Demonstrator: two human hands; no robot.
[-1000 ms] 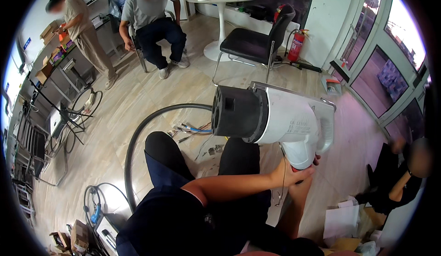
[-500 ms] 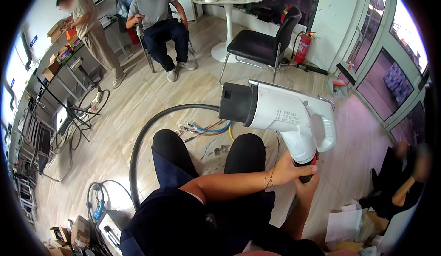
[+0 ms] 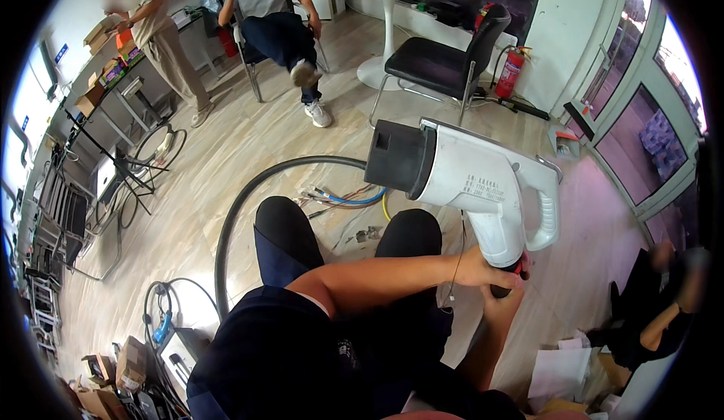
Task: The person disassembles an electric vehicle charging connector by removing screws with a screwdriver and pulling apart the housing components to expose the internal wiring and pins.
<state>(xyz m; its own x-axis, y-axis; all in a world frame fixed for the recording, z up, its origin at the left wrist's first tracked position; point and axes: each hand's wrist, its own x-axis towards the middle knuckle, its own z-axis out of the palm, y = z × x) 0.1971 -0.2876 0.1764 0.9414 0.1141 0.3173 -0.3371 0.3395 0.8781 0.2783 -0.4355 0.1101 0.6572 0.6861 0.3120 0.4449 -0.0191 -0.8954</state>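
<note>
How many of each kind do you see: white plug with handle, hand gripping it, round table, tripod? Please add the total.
White plug: 1
Left hand and right hand, gripping it: 2
Round table: 1
Tripod: 1
Total: 5

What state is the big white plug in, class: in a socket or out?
Out: the left hand and right hand hold the white plug up, and its black end points left, fitted into nothing.

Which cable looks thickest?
The black cable arcing past the left knee toward the white plug gun. It's visibly fatter than the blue-plug cord at lower left and the thin coloured wires beyond the knees.
</note>
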